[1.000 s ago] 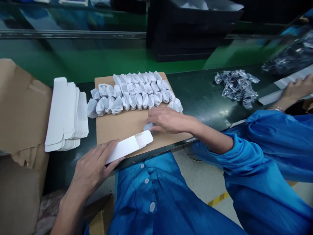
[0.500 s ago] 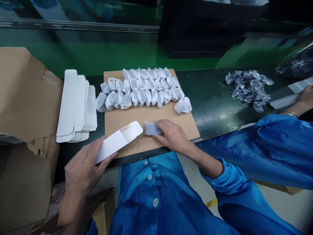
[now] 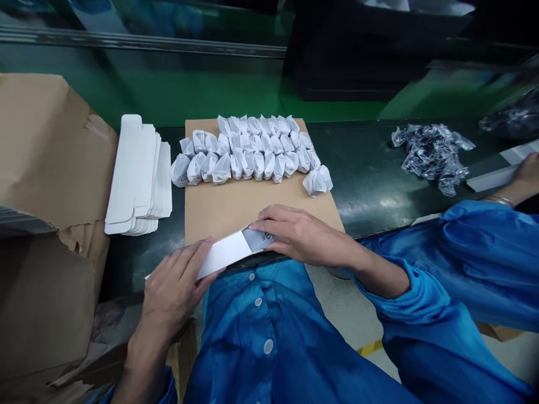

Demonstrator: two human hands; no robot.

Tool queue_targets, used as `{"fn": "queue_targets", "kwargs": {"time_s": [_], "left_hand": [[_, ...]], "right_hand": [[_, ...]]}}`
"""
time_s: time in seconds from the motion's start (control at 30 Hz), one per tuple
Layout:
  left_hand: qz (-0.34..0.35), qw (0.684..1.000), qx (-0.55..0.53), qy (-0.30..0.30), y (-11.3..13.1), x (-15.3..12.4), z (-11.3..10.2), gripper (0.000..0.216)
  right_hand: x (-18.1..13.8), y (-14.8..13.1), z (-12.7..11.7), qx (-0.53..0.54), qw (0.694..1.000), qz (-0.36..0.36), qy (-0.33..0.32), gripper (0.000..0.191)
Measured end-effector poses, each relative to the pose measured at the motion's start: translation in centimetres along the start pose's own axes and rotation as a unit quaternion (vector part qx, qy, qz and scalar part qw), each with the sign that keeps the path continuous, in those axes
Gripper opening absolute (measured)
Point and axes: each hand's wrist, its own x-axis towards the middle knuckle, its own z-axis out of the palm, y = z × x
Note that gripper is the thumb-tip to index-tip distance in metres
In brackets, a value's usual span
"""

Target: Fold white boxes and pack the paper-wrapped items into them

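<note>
My left hand (image 3: 177, 280) is closed around a slim white carton (image 3: 225, 256), tilted up to the right with its open end toward my other hand. In my right hand (image 3: 297, 234) is a small wrapped packet (image 3: 257, 240) with dark printed marks, partly inside the carton's mouth. My fingers cover its outer end. Beyond both hands, rows of similar white wrapped packets (image 3: 252, 151) stand on a brown cardboard sheet (image 3: 236, 209). One cluster (image 3: 318, 180) sits apart at the sheet's right side.
A stack of flat white cartons (image 3: 135, 174) lies left of the sheet, beside a large torn cardboard box (image 3: 50, 151). Crumpled clear plastic bags (image 3: 433, 154) rest on the dark green table (image 3: 357, 168). At far right a co-worker's hand (image 3: 526, 177) touches white card pieces.
The packet in my right hand has moved to the carton and partly entered its open end. My left hand has brought the carton slightly right and tilted it flatter.
</note>
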Motion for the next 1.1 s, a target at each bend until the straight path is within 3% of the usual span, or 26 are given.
{"fn": "queue_targets", "kwargs": {"time_s": [0.07,0.27,0.37,0.5,0.6,0.7,0.8,0.9,1.0,1.07,1.1], "left_hand": [[0.009,1.0,-0.006,0.005,0.2,0.1,0.0,0.051],[-0.001,0.999,0.027,0.03,0.7,0.4,0.1,0.051],[-0.028,0.997,0.062,0.037,1.0,0.7,0.2,0.05],[-0.049,0.996,0.066,0.033,2.0,1.3,0.6,0.048],[-0.059,0.996,0.063,0.019,3.5,2.2,1.1,0.045],[-0.065,0.997,0.042,0.014,4.7,3.5,1.3,0.046],[-0.087,0.995,-0.012,0.043,2.9,5.2,0.9,0.057],[-0.222,0.973,0.037,0.057,-2.3,7.0,0.5,0.069],[-0.339,0.935,0.097,-0.05,-7.4,8.2,1.0,0.063],[-0.366,0.921,0.1,-0.092,-8.9,8.6,1.8,0.049],[-0.373,0.918,0.098,-0.093,-9.1,8.6,2.2,0.043]], "right_hand": [[0.3,-0.2,-0.5,0.063,0.998,0.004,0.001,0.039],[0.9,-2.2,0.6,0.286,0.935,0.19,0.09,0.04],[0.6,-2.4,1.2,0.286,0.937,0.181,0.092,0.054],[0.0,-2.2,1.7,0.23,0.945,0.206,0.104,0.057],[0.3,-1.9,2.7,0.232,0.949,0.205,0.066,0.067],[1.1,-1.4,2.9,0.223,0.934,0.251,0.12,0.057],[-0.1,0.8,-0.6,0.169,0.932,0.271,0.174,0.045],[-5.5,6.3,-7.5,0.039,0.951,0.272,0.143,0.05],[-12.5,14.3,-14.3,-0.093,0.956,0.259,0.102,0.055],[-15.3,18.7,-16.8,-0.13,0.96,0.239,0.062,0.047],[-15.7,20.1,-17.2,-0.138,0.964,0.216,0.072,0.045]]}}
